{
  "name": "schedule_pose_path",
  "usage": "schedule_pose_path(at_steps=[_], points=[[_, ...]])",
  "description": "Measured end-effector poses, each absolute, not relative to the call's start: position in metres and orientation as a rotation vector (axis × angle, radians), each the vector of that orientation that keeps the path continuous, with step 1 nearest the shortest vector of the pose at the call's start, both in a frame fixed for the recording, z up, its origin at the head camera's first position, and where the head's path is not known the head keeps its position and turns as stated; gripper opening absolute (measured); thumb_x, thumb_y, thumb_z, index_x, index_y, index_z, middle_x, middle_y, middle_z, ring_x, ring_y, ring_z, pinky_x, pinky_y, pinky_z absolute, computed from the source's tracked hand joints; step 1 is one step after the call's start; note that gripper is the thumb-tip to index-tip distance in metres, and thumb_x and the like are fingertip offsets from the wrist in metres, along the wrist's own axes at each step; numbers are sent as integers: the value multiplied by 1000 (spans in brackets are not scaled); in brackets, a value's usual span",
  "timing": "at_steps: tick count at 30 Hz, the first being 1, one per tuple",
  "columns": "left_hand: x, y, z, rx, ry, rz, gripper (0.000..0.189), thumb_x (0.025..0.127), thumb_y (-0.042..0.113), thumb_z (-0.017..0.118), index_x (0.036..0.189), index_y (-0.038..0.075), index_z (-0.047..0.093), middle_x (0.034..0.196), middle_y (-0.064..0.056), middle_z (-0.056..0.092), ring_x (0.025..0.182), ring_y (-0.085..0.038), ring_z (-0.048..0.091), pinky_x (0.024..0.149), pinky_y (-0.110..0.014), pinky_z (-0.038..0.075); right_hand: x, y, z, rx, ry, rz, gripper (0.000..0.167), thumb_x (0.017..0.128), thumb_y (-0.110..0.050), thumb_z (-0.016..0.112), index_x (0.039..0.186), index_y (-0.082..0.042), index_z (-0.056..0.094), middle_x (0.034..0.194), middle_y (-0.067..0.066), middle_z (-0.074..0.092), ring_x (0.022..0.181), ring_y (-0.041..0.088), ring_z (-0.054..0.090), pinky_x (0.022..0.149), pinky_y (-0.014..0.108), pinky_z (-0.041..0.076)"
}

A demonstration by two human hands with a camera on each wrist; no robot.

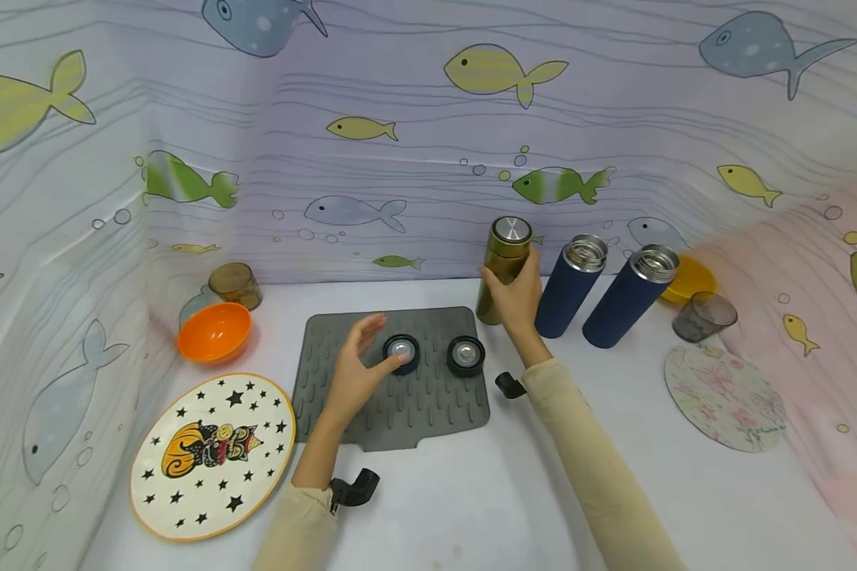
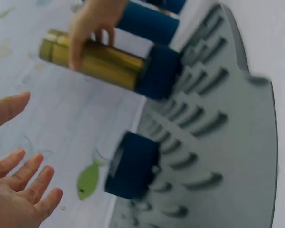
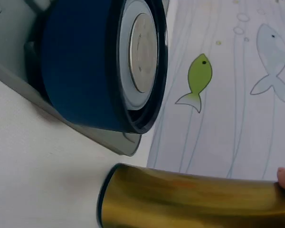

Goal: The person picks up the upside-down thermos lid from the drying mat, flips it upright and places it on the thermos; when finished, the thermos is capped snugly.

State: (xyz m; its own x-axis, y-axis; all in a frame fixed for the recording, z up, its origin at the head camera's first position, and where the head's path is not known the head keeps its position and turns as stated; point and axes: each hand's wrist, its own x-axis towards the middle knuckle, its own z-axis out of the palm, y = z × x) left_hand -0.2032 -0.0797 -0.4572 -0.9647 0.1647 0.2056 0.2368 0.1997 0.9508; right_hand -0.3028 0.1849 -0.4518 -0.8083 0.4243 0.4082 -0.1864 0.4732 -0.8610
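Observation:
My right hand (image 1: 517, 297) grips a gold thermos flask (image 1: 506, 255), capped and standing upright behind the right end of the grey drying mat. In the right wrist view the gold flask (image 3: 194, 202) shows its dark base, with a fingertip on its side. My left hand (image 1: 357, 377) hovers over the mat with fingers and thumb spread, holding nothing. Its thumb overlaps the left flask lid (image 1: 400, 346) in the head view; the left wrist view shows the hand apart from that lid (image 2: 133, 166). A second dark blue lid (image 1: 466, 356) lies upturned on the mat.
Two lidless navy flasks (image 1: 570, 289) stand right of my right hand. On the left are a star-patterned plate (image 1: 257, 488), an orange bowl (image 1: 215, 333) and a brown cup (image 1: 234, 285). A yellow bowl (image 1: 691, 277), grey cup (image 1: 705, 316) and floral round mat (image 1: 724, 396) sit right.

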Motion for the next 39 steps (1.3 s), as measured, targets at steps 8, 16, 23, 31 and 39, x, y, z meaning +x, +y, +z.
schedule_pose_path(at_steps=[8,16,23,31,39], points=[[-230,-67,-489,-379,-2823,-1509,86,79,18,84,148,-1,37,149,-22,42,141,-42,35,115,-60,29,-274,195,-437,-211,-2246,1380,93,82,-28,82,151,-3,25,147,22,40,136,37,43,113,51,36],[-224,-59,-489,-412,-2855,-1256,78,71,11,89,137,-3,49,128,-19,55,123,-37,52,104,-53,43,-198,177,-426,-91,-2358,1684,78,89,-22,75,149,-1,30,149,24,39,135,42,46,107,54,43],[-183,-51,-439,-643,-2652,-1438,75,72,8,88,136,1,49,129,-15,53,119,-33,56,98,-54,48,-165,153,-431,64,-2484,2371,66,100,-29,60,153,-2,31,147,25,46,124,37,59,100,46,51],[-164,-45,-421,-727,-2612,-1455,72,71,7,89,134,8,52,126,-7,54,115,-24,58,96,-47,49,-155,150,-431,142,-2233,2756,54,102,-21,56,143,10,41,131,23,58,99,18,72,88,37,57],[-164,-56,-418,-772,-2584,-1684,76,79,21,85,143,8,46,139,-13,50,130,-30,49,109,-53,40,-145,151,-431,120,-2280,2500,43,95,-7,64,134,7,53,120,20,68,97,18,72,86,31,58]])
